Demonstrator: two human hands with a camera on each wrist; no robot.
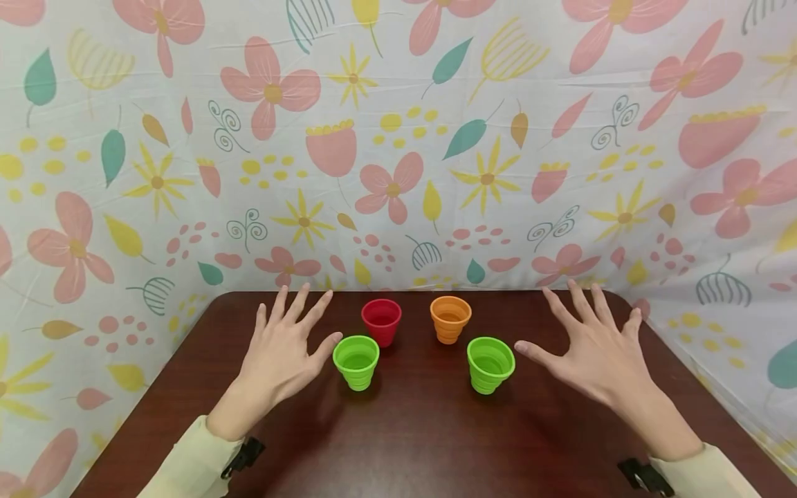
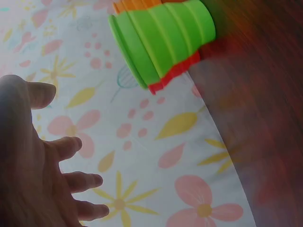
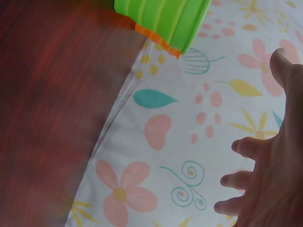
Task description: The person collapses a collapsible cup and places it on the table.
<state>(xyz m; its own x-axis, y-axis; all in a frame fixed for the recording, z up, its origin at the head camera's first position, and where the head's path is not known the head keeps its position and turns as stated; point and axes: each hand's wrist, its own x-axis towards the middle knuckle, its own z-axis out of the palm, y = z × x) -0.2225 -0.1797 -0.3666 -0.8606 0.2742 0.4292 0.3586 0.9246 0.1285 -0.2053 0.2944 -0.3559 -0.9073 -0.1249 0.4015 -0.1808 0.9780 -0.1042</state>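
Four ribbed cups stand upright on the table in the head view: a red cup (image 1: pixel 382 322) and an orange cup (image 1: pixel 450 319) behind, a left green cup (image 1: pixel 357 362) and a right green cup (image 1: pixel 490 364) in front. My left hand (image 1: pixel 283 349), fingers spread, hovers left of the left green cup, its thumb tip close to the rim. To the right of the right green cup, my right hand (image 1: pixel 594 353) is spread too, with its thumb toward that cup. Neither hand holds anything. Each wrist view shows a green cup (image 2: pixel 163 40) near the top, apart from the fingers.
The cups share a dark reddish-brown wooden table (image 1: pixel 405 443) with rounded far corners. A white cloth (image 1: pixel 398 242) printed with flowers and leaves hangs behind it and along both sides. Black straps (image 1: pixel 244 456) sit at the cuffs of the pale sleeves.
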